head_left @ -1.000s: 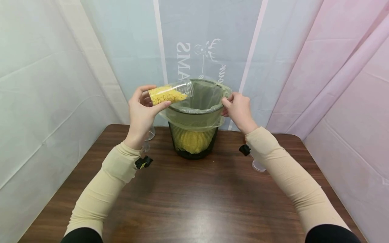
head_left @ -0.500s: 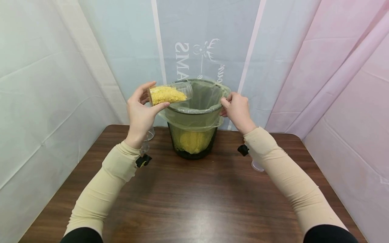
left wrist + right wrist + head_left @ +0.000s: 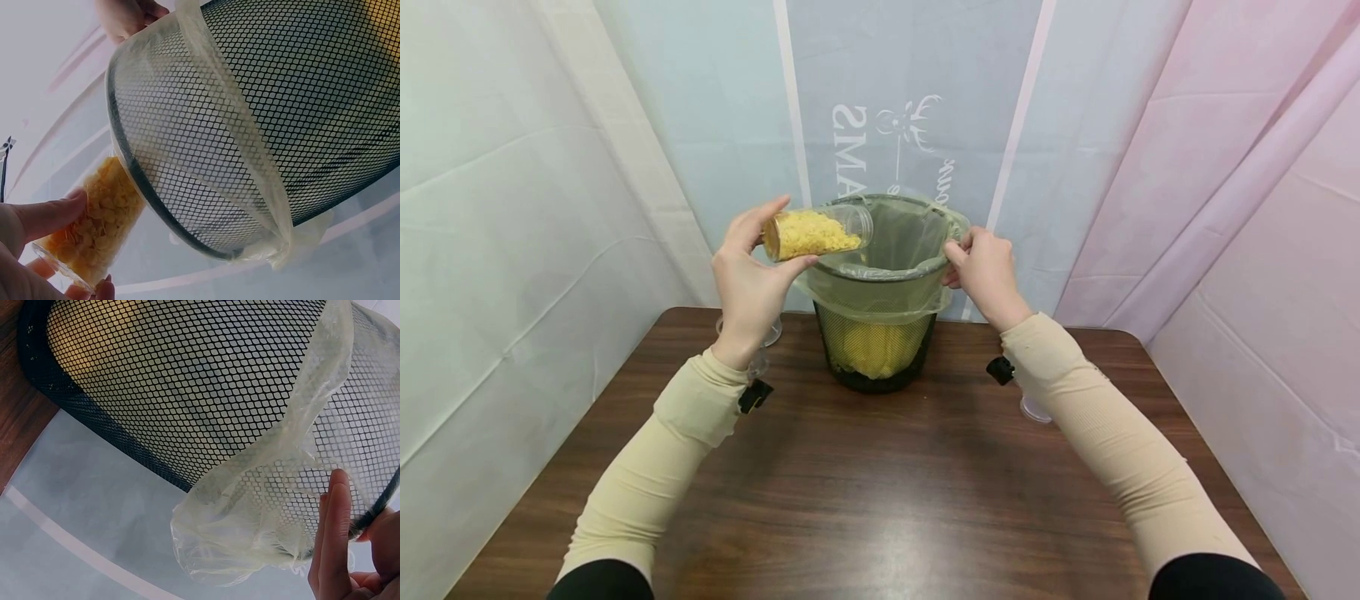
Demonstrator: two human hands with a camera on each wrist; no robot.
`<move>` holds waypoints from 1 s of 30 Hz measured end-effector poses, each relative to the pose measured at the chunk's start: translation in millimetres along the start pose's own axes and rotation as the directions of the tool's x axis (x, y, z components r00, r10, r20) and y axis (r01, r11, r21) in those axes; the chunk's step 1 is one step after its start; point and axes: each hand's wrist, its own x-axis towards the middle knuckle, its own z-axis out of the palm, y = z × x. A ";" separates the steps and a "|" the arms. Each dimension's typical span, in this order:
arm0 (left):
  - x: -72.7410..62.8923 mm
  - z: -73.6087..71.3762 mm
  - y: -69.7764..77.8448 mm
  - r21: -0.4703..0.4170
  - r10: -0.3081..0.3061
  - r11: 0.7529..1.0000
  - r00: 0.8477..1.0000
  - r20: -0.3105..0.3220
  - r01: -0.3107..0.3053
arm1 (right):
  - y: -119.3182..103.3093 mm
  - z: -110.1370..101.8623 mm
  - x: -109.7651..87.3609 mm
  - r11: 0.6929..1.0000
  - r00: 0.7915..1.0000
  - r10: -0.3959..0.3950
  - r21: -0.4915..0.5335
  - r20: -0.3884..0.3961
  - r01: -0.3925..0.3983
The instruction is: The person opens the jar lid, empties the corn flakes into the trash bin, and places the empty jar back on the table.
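Note:
In the head view, a clear jar (image 3: 820, 232) of yellow flakes lies nearly level, its open mouth over the left rim of a black mesh wastebasket (image 3: 880, 346). My left hand (image 3: 748, 275) holds it near its base, thumb below and fingers above. The left wrist view shows the thumb against the flake-filled jar (image 3: 103, 219). A pale translucent bin liner (image 3: 880, 302) is folded over the basket's rim. On the right side, my right hand (image 3: 988, 273) grips rim and liner, with straightened fingers (image 3: 335, 537) outside. Something yellow shows through the lower mesh.
Behind my left wrist, clear containers (image 3: 772, 331) stand partly hidden on the brown wooden table (image 3: 880, 483). A clear round object (image 3: 1036, 409) lies beside my right forearm. Fabric curtains (image 3: 917, 50) enclose the back and both sides.
The jar's mouth end has dipped slightly and its base faces the camera a little more. My left fingers have risen a little. My right hand stays at the rim.

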 end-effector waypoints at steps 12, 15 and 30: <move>6.6 3.3 -32.8 0.012 0.009 1.000 1.000 0.010 -0.009 | 1.4 1.2 1.3 1.000 1.000 -0.007 -0.002 -0.009 0.007; 6.9 2.2 -34.5 0.006 0.006 1.000 1.000 0.022 -0.006 | 1.9 1.8 1.7 1.000 1.000 -0.008 -0.001 -0.009 0.008; 8.4 0.1 -31.9 0.052 -0.021 0.998 0.999 0.037 0.019 | 1.6 0.6 -0.1 1.000 1.000 -0.024 -0.011 -0.006 0.024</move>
